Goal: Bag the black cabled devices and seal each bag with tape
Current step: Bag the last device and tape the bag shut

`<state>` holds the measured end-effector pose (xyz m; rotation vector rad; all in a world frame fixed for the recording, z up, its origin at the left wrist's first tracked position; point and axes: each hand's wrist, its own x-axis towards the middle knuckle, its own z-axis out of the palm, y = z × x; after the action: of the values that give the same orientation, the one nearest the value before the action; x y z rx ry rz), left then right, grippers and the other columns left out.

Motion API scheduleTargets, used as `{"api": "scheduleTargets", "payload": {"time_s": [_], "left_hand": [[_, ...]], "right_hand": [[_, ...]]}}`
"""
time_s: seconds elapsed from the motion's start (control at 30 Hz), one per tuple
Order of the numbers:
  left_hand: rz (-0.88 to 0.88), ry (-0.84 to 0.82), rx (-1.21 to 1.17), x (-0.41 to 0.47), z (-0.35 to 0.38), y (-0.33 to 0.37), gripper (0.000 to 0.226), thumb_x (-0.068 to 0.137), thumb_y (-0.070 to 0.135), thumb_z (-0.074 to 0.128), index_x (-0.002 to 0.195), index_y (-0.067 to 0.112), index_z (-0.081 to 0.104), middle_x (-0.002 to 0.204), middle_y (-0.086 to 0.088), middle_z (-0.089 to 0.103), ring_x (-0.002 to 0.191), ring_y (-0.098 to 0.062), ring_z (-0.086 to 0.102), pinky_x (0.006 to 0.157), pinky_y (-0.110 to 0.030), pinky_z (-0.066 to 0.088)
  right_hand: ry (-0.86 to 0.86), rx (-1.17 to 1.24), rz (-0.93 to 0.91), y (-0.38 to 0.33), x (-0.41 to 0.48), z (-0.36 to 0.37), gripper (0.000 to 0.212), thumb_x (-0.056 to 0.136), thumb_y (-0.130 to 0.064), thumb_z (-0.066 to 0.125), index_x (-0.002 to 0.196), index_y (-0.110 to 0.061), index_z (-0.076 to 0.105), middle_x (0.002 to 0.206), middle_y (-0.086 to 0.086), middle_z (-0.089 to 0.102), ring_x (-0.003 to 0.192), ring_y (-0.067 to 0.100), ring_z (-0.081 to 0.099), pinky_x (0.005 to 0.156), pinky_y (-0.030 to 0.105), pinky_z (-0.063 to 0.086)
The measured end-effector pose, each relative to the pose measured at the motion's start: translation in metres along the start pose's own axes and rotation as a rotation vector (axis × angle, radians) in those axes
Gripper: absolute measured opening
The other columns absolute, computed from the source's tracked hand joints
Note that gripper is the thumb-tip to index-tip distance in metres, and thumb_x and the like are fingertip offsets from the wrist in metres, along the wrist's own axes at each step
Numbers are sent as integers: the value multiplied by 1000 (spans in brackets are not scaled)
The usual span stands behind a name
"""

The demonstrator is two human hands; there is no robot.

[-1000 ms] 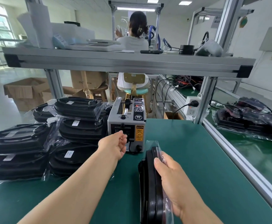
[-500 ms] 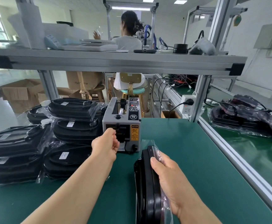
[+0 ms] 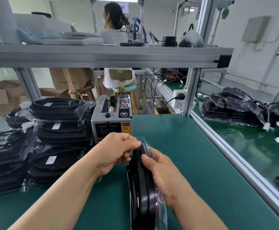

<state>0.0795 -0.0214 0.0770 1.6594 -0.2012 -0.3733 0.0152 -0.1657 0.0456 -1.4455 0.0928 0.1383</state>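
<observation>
— While the black cabled device point(image 3: 143, 188) stands on edge at six o'clock, what has hold of it?
— The right hand point(image 3: 165, 176). Its thumb lies along the rim and its fingers wrap round the far side, over the clear bag point(image 3: 162, 211) that covers the device. The left hand point(image 3: 115, 151) meets the top end, with thumb and curled fingertips pinching the bag's mouth. Whether tape lies in that pinch I cannot tell.
— And room around it?
— Bare green mat point(image 3: 193, 155) runs from one through four o'clock, up to the aluminium rail point(image 3: 226, 150) that bounds the table. At nine o'clock, stacked bagged devices point(image 3: 60, 130) crowd the mat's left part, with loose bag edges sticking out near the left forearm.
— Ahead?
— The tape dispenser point(image 3: 111, 120) is at twelve, just beyond the left knuckles and close beside the stack. Above it a shelf beam point(image 3: 102, 58) spans the whole width.
</observation>
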Motion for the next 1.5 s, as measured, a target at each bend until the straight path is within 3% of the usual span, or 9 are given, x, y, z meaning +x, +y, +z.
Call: {"api": "scheduleTargets", "payload": {"time_s": [0.23, 0.47, 0.73, 1.1, 1.23, 1.33, 1.5], "left_hand": [[-15, -37, 192, 11, -4, 8, 21, 91, 16, 69, 71, 15, 62, 49, 7, 39, 42, -3, 35, 45, -16, 38], [-42, -47, 182, 16, -7, 8, 19, 92, 14, 67, 74, 14, 61, 46, 11, 43, 41, -2, 38, 48, -17, 40], [-21, -35, 143, 15, -7, 1, 18, 90, 14, 69, 73, 14, 63, 49, 9, 44, 43, -3, 38, 47, -17, 41], [93, 60, 276, 17, -6, -4, 17, 87, 14, 73, 73, 10, 65, 66, -1, 58, 57, -8, 51, 50, -18, 45], [169, 147, 350, 18, -5, -11, 13, 83, 21, 77, 82, 14, 66, 62, 5, 53, 54, -8, 48, 52, -22, 44], [134, 202, 266, 20, 1, -18, 13, 83, 24, 76, 83, 14, 68, 64, 6, 60, 56, -7, 50, 51, -19, 41], [3, 236, 79, 23, 9, -20, 26, 86, 32, 75, 68, 17, 63, 49, 10, 57, 36, 0, 43, 36, -12, 33]], "right_hand": [[-13, -5, -21, 4, 3, 3, 25, 103, -9, 49, 108, -20, 71, 101, 6, 76, 92, 18, 70, 98, 45, 54], [-16, -42, -36, 8, 6, 2, 25, 102, -13, 50, 104, -26, 72, 102, 6, 76, 98, 23, 70, 101, 52, 51], [-10, -34, -31, 9, 7, 1, 25, 103, -14, 50, 112, -26, 70, 105, 1, 76, 100, 20, 70, 104, 52, 50], [-9, -34, -27, 7, 7, 1, 25, 104, -12, 49, 117, -21, 68, 109, 4, 75, 107, 23, 69, 105, 50, 49], [-2, -49, -34, 8, 7, 1, 25, 104, -12, 48, 116, -22, 68, 110, 3, 75, 110, 23, 68, 106, 50, 48], [0, -34, -34, 8, 6, 2, 27, 104, -12, 49, 118, -25, 67, 112, 1, 75, 112, 21, 67, 108, 49, 47], [-5, -13, -8, 8, 6, 3, 25, 104, -13, 50, 118, -23, 68, 107, 3, 75, 107, 23, 68, 106, 52, 48]]}}
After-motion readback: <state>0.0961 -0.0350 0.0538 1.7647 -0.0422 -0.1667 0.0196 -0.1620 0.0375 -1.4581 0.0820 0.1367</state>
